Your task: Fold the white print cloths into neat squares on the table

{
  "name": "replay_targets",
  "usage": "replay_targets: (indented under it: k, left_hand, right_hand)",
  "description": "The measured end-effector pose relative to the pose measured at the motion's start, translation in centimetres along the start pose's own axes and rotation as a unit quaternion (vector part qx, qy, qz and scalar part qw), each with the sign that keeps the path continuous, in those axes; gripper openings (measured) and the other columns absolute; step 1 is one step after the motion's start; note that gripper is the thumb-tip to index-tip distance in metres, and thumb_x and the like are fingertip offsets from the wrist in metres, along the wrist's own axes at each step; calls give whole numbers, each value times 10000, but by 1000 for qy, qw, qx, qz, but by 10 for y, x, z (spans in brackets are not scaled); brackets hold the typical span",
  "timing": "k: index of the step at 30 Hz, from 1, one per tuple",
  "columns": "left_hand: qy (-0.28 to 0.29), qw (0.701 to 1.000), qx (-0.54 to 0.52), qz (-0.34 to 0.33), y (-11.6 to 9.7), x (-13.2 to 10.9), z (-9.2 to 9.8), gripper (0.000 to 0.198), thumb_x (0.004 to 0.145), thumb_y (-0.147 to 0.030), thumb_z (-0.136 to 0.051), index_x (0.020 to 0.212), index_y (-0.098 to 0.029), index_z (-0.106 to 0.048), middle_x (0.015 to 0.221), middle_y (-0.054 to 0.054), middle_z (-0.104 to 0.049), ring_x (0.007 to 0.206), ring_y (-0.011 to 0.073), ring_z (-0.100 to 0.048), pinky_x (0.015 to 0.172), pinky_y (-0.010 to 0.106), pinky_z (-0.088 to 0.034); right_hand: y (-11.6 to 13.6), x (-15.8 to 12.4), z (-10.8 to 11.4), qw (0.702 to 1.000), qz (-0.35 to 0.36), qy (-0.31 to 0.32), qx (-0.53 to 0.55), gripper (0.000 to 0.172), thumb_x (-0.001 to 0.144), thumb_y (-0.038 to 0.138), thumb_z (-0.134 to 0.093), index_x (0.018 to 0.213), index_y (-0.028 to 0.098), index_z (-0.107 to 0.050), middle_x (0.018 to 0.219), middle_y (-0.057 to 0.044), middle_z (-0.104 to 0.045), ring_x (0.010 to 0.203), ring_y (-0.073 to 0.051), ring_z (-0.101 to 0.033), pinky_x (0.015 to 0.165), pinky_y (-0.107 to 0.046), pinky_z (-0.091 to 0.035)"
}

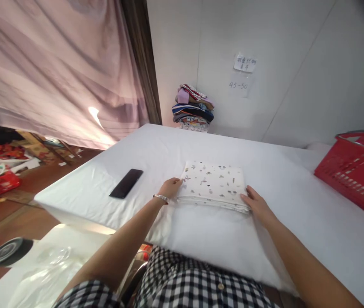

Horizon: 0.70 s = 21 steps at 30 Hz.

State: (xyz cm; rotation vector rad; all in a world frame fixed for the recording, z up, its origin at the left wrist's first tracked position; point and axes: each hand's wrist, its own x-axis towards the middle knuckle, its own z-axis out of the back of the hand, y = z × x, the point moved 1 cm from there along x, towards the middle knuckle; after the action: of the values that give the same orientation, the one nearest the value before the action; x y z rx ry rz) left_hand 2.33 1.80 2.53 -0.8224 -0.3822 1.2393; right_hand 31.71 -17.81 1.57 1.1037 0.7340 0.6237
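A white folded cloth with small printed figures lies flat on the white-covered table in front of me, its layered near edge facing my body. My left hand, with a bracelet on the wrist, closes its fingers at the cloth's left edge. On the opposite side, my right hand grips the right edge near the front corner, thumb toward the near layers. The left fingertips are partly hidden by the hand itself. Left of the cloth a black phone lies on the table.
A stack of folded garments stands at the table's back by the wall. At the right is a red plastic basket. A dark round object and clear plastic are at the lower left. A pink curtain hangs beyond the table's left side.
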Motion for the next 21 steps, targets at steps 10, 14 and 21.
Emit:
replay_targets:
  k: [10, 14, 21]
  left_hand:
    - [-11, 1000, -15, 13, -5, -15, 3, 334, 683, -512, -570, 768, -191, -602, 756, 32, -626, 571, 123, -546, 474, 197, -402]
    - [37, 991, -114, 66, -7, -19, -4, 328, 683, -491, -592, 755, -174, -561, 623, -6, -551, 505, 102, -527, 449, 186, -411]
    - [11, 998, -41, 38, 11, -18, -9, 356, 695, -533, -569, 745, -181, -560, 702, 14, -598, 562, 126, -579, 489, 198, -418]
  right_hand:
    - [-7, -13, 14, 999, -38, -6, -25, 858, 653, 415, -677, 1382, 196, -281, 888, -48, -636, 650, -155, -589, 551, -246, -496]
    - [-15, -9, 15, 999, -27, -12, -15, 833, 641, 384, -686, 1362, 197, -315, 744, 2, -590, 525, -116, -524, 491, -235, -462]
    - [-9, -14, 19, 1000, -22, -9, -16, 834, 654, 399, -663, 1374, 197, -292, 791, -10, -618, 498, -110, -514, 539, -258, -472]
